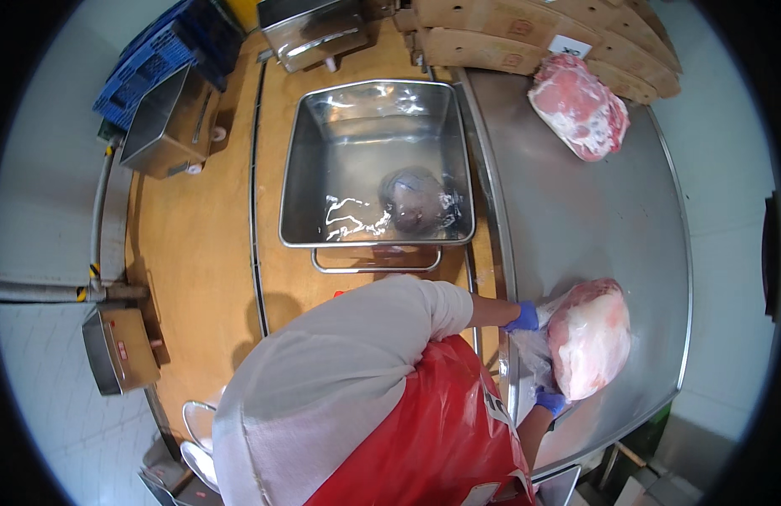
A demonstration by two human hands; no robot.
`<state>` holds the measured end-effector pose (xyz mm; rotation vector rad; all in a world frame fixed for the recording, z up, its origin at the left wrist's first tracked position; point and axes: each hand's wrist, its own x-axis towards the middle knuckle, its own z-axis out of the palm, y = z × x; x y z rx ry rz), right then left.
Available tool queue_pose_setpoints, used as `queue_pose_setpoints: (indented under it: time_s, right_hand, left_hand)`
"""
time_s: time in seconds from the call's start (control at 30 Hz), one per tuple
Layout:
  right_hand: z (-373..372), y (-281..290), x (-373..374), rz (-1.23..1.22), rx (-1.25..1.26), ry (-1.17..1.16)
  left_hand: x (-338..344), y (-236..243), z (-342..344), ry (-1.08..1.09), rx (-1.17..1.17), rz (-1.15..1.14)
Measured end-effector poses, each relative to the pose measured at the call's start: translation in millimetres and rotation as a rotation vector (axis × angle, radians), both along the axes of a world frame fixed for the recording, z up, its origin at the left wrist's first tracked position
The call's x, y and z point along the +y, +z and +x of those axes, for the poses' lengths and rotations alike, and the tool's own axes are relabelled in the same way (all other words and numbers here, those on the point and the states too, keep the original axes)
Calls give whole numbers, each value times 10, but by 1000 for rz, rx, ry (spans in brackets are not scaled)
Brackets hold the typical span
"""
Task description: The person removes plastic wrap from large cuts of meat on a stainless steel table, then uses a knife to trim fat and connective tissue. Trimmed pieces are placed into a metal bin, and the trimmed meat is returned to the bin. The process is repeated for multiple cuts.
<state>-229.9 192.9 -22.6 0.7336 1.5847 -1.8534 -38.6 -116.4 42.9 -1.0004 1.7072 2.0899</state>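
A: Where is the wrapped meat cut (588, 337) found?
B: On the steel table (593, 211), at its near edge, long axis running away from the body.
A: And the hands?
B: Its plastic wrap is gripped by both: left hand (523, 318) at the far end, right hand (549, 399) at the near end.

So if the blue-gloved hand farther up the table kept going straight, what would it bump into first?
Probably the big wrapped piece of meat: that left hand points right at it and already looks to touch its plastic wrap.
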Motion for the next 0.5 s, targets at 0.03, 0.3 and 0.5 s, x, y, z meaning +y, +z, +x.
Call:
queue_pose_setpoints:
  time_s: [0.03, 0.3, 0.5]
  right_hand:
    - [22, 56, -213, 44, -14, 9]
    - [85, -645, 357, 135, 213, 462]
    - [188, -697, 358, 177, 403, 781]
  left_hand:
    - [-14, -312, 11, -56, 88, -80]
    - [57, -761, 560, -113, 389, 246]
    - [-29, -295, 827, 42, 47, 369]
